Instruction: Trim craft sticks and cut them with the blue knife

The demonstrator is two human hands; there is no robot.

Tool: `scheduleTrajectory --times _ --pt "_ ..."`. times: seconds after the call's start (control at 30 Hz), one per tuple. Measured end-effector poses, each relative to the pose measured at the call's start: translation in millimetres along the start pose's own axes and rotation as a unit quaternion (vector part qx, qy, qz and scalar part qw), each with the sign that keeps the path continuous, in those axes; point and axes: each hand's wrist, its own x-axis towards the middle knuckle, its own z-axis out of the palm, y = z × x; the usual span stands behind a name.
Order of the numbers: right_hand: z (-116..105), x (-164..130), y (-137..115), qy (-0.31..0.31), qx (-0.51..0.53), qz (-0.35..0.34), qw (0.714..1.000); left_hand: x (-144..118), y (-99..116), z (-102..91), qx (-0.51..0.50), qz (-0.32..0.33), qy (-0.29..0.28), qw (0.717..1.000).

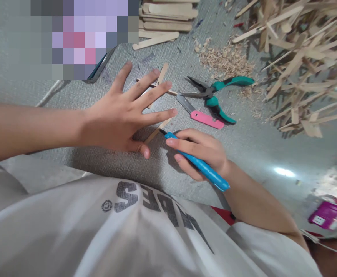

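A thin wooden stick [157, 131] lies flat on the grey floor [251, 146], slanting between the person's two hands. The right hand [200, 152] has its fingers curled tightly around a blue-handled knife [198, 163], held like a pen, its dark tip set against the lower part of the stick. The left hand [128, 111] is spread wide open, palm down, fingers splayed and gripping nothing; the thumb rests just beside the stick's lower end, and the palm seems to press on the floor there, though I cannot tell for sure whether it pins the stick itself.

Under the outstretched left fingers lie two more sticks [160, 79], crossing each other. Just beyond the fingertips is a pink-handled cutter [202, 115] with its blade out, and touching it a pair of teal-handled pliers [214, 94], jaws slightly apart. Farther off, a neat stack of flat sticks [166, 17] sits at the top, with a scatter of wood shavings [226, 57] near it and a large loose heap of sticks [303, 61] on the right. A purple box [326, 213] rests by the person's right elbow.
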Motion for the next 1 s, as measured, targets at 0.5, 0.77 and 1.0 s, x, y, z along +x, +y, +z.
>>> scheduleTrajectory --times 0.5,0.77,1.0 --pt "2.9 0.3 2.0 0.004 0.001 -0.017 1.0 0.9 -0.7 -1.4 0.015 -0.001 -0.021 1.0" --pt "1.8 -1.9 7.9 0.012 0.017 -0.028 0.999 1.3 2.1 -4.7 0.028 -0.002 -0.017 0.999" --pt "1.7 0.8 3.1 0.046 -0.021 -0.036 0.998 -0.3 -2.3 1.7 0.013 0.015 0.014 1.0"
